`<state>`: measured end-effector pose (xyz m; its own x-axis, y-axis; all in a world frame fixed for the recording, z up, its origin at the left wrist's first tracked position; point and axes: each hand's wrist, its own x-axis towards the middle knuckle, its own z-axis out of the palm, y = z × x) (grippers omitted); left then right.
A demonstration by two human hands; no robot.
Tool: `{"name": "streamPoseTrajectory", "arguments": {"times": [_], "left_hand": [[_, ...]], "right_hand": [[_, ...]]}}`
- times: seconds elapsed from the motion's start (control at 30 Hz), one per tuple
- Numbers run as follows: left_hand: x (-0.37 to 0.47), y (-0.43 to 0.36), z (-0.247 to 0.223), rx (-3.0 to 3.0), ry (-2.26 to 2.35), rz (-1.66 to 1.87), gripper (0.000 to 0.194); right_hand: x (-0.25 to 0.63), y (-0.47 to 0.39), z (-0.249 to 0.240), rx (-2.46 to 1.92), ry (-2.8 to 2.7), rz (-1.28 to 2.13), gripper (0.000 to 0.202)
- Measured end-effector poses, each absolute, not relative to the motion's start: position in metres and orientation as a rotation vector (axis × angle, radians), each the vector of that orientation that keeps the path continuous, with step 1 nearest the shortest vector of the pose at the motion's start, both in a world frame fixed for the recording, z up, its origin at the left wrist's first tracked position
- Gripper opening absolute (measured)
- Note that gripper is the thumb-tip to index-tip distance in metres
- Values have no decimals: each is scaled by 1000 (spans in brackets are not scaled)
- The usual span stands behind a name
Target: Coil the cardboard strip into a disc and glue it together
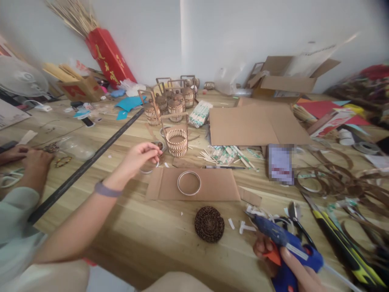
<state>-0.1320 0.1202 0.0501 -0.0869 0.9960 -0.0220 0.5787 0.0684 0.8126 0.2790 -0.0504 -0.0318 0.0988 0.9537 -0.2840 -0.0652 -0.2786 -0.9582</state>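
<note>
My right hand (299, 271) grips a blue hot glue gun (273, 231), a finger at its orange trigger and the nozzle towards the middle of the table. My left hand (146, 156) is raised over the table with thumb and fingers pinched together; what is between them, if anything, is hidden. Close by it stand a small bamboo basket (176, 142) with a tall handle and, partly behind the fingers, a pale ring (147, 171). A white ring (189, 194) lies on a cardboard strip (219, 184). Nearer to me rests a dark round woven coil (209, 224).
Several lidded baskets (175, 109) stand at the back. Behind the strip are loose sticks (225, 154) and a cardboard sheet (255, 123). Brown strip coils (349, 182) and a yellow-black utility knife (346, 243) lie right. Another person's hands (36, 160) work at far left, beyond a black bar (91, 164).
</note>
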Motion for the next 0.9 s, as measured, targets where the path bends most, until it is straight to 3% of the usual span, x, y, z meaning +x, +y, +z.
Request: {"name": "streamPoseTrajectory", "arguments": {"times": [0.13,0.27,0.5,0.9], "left_hand": [[-76,56,32,1119,1247,917,27],[-30,25,22,726,933,929,30],[0,15,16,616,778,965,32],[3,14,9,528,805,925,32]], "right_hand": [[256,-46,-3,-1362,-942,1496,43],[240,-46,16,-1299,-1004,1507,37],[228,-48,12,-1188,-1160,1529,33],[227,-54,8,-1509,-1336,1392,37]]}}
